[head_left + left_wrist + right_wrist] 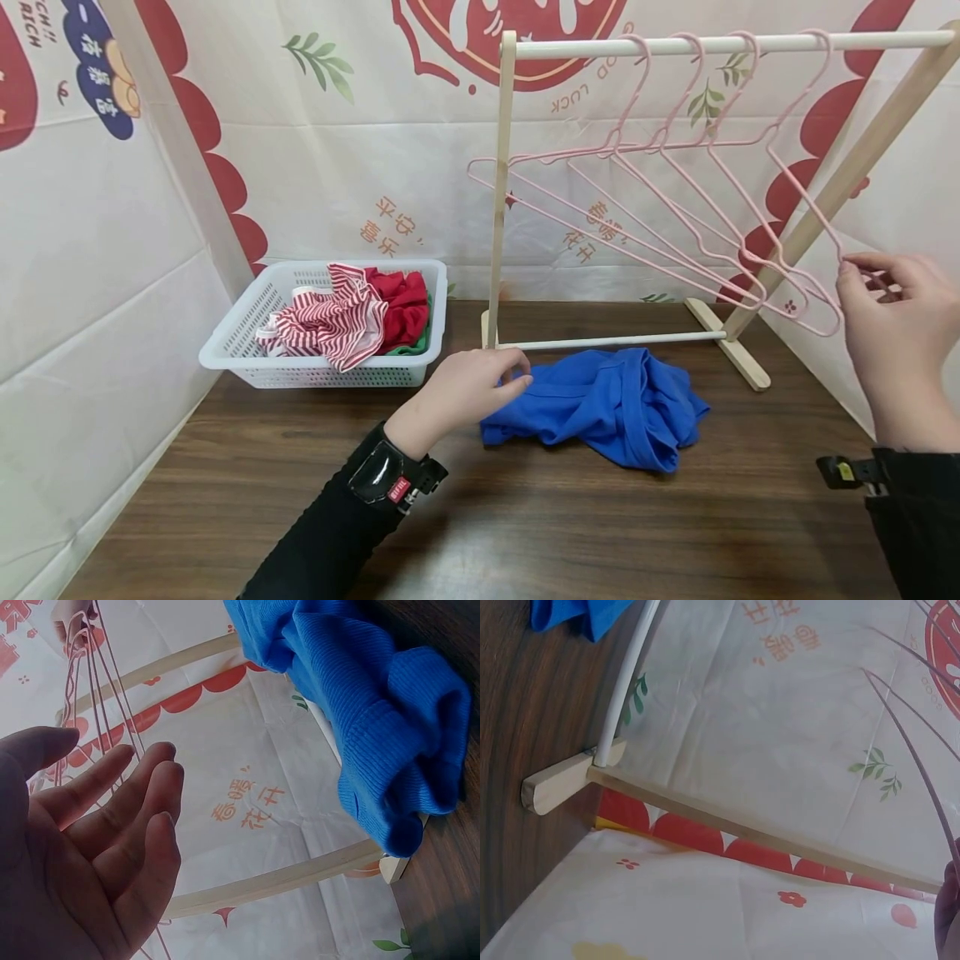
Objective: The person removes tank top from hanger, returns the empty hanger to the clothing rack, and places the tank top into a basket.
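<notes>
At the right, my right hand [900,333] pinches the lower corner of the nearest pink hanger [807,200], which still hooks over the rack's top rail [712,46]. Only a sliver of that hand's fingers [949,907] shows in the right wrist view. My left hand [465,387] hovers at the left end of a crumpled blue garment [600,408] on the table. Seen in the left wrist view, its fingers [112,817] are loosely bent, with nothing in them. The garment's ribbed cloth [360,705] lies beyond the fingertips there.
A white perforated basket [330,379] at the left holds red-and-white striped, red and green cloth. Several pink hangers hang close together on the wooden rack, whose foot [738,358] stands on the brown table [300,492]. Printed white sheets [337,183] enclose the back and sides.
</notes>
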Demonstrator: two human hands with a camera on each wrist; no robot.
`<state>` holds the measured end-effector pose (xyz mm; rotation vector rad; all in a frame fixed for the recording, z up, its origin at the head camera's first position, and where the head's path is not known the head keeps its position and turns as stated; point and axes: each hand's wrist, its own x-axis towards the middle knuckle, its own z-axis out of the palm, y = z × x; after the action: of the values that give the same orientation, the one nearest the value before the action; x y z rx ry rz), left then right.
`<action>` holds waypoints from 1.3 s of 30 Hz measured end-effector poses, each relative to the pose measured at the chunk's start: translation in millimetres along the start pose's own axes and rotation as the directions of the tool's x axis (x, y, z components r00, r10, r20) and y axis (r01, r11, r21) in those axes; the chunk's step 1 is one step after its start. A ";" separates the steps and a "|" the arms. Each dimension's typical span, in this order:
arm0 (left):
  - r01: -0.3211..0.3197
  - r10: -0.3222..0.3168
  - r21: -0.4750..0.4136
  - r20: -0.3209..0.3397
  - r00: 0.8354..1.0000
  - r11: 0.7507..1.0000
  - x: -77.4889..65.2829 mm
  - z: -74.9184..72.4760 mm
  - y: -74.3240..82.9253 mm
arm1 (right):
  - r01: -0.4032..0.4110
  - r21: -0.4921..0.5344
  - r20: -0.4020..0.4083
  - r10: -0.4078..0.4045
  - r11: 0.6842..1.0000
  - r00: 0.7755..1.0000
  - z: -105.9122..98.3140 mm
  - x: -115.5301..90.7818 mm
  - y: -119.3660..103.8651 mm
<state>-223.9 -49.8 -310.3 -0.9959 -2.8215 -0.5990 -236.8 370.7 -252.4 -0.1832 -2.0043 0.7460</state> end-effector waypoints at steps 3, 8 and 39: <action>0.004 -0.004 0.001 0.006 1.000 1.000 0.1 0.6 -0.1 | -0.009 0.007 0.002 0.009 1.000 1.000 -3.6 -0.3 -3.3; 0.009 -0.009 -0.007 0.015 1.000 1.000 0.1 1.1 -0.2 | -0.096 -0.032 0.030 0.097 0.995 0.995 -15.9 -6.8 -18.9; 0.034 -0.055 0.183 0.112 0.992 0.982 9.7 22.8 -24.1 | 0.630 0.094 0.033 -0.635 0.771 0.772 -4.9 -73.3 -81.6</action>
<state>-245.4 -52.4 -337.3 -0.9665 -2.9416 -0.2887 -179.9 277.0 -257.9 0.5572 -1.9110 0.3842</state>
